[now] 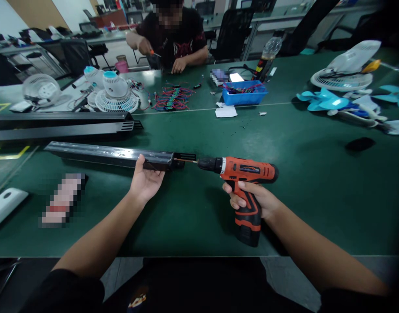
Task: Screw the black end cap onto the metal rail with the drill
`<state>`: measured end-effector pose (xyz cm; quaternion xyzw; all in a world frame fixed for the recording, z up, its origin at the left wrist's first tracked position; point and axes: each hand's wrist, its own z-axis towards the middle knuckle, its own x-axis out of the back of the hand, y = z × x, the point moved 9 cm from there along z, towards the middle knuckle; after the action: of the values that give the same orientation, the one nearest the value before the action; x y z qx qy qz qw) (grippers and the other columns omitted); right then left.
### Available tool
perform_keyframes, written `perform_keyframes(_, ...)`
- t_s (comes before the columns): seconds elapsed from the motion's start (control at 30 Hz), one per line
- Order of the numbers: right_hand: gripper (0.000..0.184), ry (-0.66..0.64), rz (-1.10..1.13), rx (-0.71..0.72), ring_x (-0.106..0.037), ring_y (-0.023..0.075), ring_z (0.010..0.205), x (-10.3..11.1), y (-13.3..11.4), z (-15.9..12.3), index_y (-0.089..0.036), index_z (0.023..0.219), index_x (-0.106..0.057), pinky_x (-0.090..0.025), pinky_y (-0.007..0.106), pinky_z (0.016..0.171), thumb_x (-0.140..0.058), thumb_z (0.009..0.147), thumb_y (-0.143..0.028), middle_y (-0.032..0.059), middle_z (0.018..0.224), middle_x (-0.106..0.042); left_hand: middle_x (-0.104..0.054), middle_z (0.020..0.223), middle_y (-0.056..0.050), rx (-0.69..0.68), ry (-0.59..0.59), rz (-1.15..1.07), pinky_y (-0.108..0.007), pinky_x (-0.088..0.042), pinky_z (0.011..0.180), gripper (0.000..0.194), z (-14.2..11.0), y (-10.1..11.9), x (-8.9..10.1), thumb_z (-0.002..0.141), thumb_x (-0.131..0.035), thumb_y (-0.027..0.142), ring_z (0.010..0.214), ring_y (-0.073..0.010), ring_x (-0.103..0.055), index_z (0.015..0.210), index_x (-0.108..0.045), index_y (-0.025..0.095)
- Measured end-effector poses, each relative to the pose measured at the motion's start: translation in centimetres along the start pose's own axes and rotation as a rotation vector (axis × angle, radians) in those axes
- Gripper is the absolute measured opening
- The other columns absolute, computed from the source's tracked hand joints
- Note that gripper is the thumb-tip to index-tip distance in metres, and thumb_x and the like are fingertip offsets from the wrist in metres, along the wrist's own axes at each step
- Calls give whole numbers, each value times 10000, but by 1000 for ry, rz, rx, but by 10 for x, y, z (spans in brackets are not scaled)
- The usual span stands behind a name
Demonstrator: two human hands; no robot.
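Out over the green tabletop (300, 208), the left hand (147, 182) is curled around the end of a long black bar (111, 155), glossy, straight-edged and boxy. To its right, the right hand (251, 195) is wrapped round the grip of an orange-and-black drill (248, 169), ribbed plastic, its bit pointing at the bar's slotted end. Smooth bare surface opens right of the right hand and between both wrists; the table's near edge runs below. Beyond the hands sits a glossy blue bin (245, 94).
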<state>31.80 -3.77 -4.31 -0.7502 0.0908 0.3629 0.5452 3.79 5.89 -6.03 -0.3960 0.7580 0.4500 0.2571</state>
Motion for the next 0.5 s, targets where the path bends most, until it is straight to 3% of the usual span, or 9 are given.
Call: perform_keyframes(0.5, 233, 18, -7, 4, -488, 42, 494, 1, -1, 0, -153, 1013, -682, -598, 242, 571, -772, 924, -349, 30, 943, -657, -805, 1142, -98, -3, 19, 8, -349, -602, 1037, 414, -6, 0, -4, 1033, -630, 439, 1084, -225, -773, 1338, -661, 162)
